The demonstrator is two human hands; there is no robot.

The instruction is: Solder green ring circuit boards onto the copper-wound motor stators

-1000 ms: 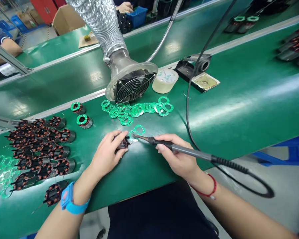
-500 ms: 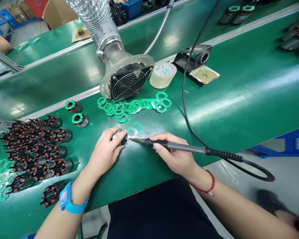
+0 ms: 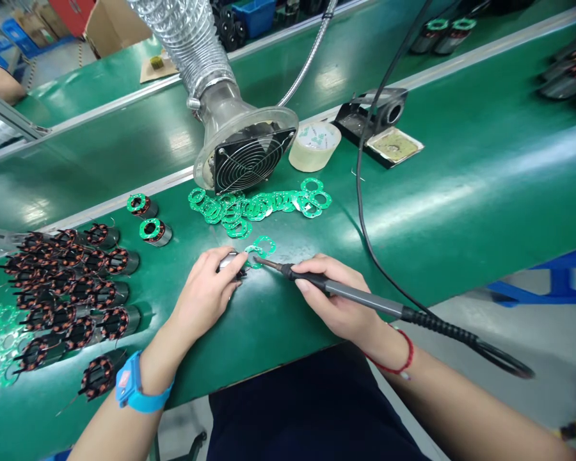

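My left hand (image 3: 207, 288) is closed around a motor stator (image 3: 229, 261) lying on the green bench; the fingers cover most of it. In my right hand (image 3: 333, 291) is a soldering iron (image 3: 360, 298), gripped like a pen. Its tip points left, over a ring-shaped green circuit board (image 3: 253, 257) beside the stator; whether it touches I cannot tell. Another green ring board (image 3: 267, 243) lies just behind that one. Farther back spreads a heap of the same ring boards (image 3: 264, 206).
Stators with copper windings (image 3: 77, 282) stand packed at the left, near two stators topped with green rings (image 3: 154, 232). A fume extractor (image 3: 249, 160) hangs above the boards. Behind are a tape roll (image 3: 314, 147) and an iron stand (image 3: 384, 128). The iron's black cable (image 3: 362, 192) loops at right.
The soldering iron's tip has shifted slightly right and up, from the stator's edge to over the ring board. Its rear end and cable have dropped lower. My left hand stays nearly still.
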